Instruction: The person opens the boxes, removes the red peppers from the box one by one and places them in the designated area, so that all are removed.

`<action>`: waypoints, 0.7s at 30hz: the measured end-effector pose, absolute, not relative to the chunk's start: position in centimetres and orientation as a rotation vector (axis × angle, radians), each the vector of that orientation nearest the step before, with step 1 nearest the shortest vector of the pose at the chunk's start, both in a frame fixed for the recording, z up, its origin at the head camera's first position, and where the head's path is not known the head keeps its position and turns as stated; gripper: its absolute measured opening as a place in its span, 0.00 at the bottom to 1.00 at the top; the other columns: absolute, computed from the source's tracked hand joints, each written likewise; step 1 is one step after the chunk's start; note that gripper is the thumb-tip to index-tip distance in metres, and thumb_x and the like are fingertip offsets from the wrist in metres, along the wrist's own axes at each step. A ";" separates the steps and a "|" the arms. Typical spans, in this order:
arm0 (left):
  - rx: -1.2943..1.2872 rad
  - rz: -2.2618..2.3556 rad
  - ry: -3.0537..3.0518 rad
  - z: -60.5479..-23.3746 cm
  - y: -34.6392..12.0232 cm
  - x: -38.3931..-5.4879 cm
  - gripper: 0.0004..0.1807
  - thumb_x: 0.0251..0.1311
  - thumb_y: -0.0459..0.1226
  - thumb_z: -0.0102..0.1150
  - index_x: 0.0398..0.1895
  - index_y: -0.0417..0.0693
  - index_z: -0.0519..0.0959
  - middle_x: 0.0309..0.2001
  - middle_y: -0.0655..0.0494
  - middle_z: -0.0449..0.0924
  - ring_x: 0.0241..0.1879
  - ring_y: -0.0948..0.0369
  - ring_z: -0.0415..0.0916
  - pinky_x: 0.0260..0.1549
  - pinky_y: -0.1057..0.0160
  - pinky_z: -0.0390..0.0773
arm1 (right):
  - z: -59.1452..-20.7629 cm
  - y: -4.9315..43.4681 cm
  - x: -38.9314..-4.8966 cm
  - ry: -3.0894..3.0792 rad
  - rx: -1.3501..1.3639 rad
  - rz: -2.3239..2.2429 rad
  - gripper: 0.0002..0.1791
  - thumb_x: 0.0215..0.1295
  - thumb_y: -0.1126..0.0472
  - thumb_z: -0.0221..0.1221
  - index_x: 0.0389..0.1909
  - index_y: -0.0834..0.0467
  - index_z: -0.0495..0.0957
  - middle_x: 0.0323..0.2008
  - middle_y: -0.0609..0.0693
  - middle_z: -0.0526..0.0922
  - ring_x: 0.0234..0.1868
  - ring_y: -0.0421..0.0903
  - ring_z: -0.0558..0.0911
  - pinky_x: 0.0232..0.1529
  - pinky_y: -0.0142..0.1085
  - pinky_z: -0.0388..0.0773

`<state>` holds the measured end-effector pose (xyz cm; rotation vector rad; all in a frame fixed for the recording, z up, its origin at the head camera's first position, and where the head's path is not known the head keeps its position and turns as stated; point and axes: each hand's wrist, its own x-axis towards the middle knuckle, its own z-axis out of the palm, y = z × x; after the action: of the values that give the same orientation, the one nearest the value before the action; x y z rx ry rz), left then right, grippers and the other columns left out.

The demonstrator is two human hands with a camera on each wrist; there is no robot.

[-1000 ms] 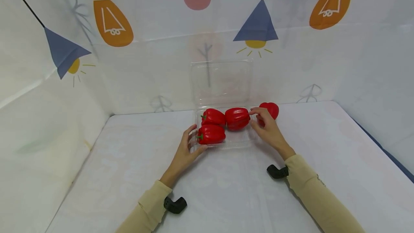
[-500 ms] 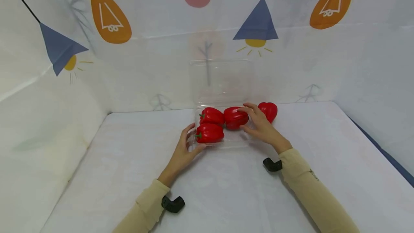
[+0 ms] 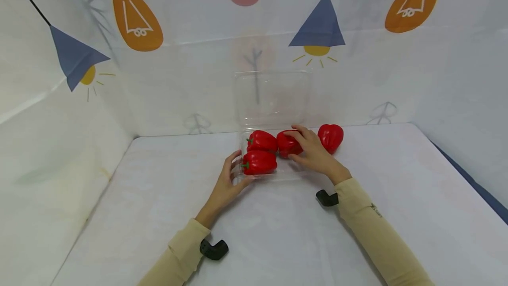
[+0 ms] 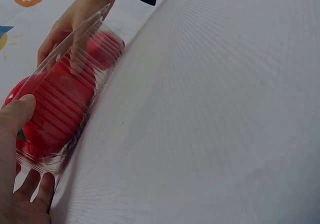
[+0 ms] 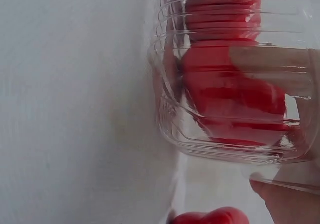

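Note:
A clear plastic hinged box (image 3: 291,174) stands near the back of the table, its lid (image 3: 274,96) raised against the wall. Two red bell peppers lie at its left end, a front one (image 3: 259,163) and a back one (image 3: 262,141), green stems to the left. My left hand (image 3: 224,191) grips the box's left end, thumb at the front rim, as the left wrist view shows. Reaching inside, my right hand (image 3: 315,156) holds the right-hand bell pepper (image 3: 286,144), fingertips on its top and thumb at its near side; the hand hides its right end.
Another red bell pepper (image 3: 331,137) lies outside the box on the right, close behind my right wrist. The white table (image 3: 270,233) meets a printed fabric wall (image 3: 190,83) behind the box. Each cuff carries a black wrist device, such as the left one (image 3: 214,250).
My right hand has moved left from the box's right end onto the right-hand bell pepper, uncovering the loose one behind it. My left hand keeps its place on the box.

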<state>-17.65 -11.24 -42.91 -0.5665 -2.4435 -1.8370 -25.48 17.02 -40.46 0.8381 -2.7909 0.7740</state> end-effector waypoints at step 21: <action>-0.541 -1.837 -2.463 -42.8 -11.1 -17.5 0.43 0.56 0.34 0.64 0.71 0.49 0.51 0.71 0.41 0.52 0.69 0.44 0.57 0.63 0.43 0.67 | -40.7 17.1 -25.3 -2.705 0.879 0.798 0.32 0.57 0.63 0.64 0.63 0.48 0.65 0.66 0.56 0.62 0.66 0.55 0.62 0.60 0.55 0.70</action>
<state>-17.52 -11.12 -42.85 -0.5406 -2.4635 -1.8369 -25.35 17.14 -40.67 0.8789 -2.7046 0.7982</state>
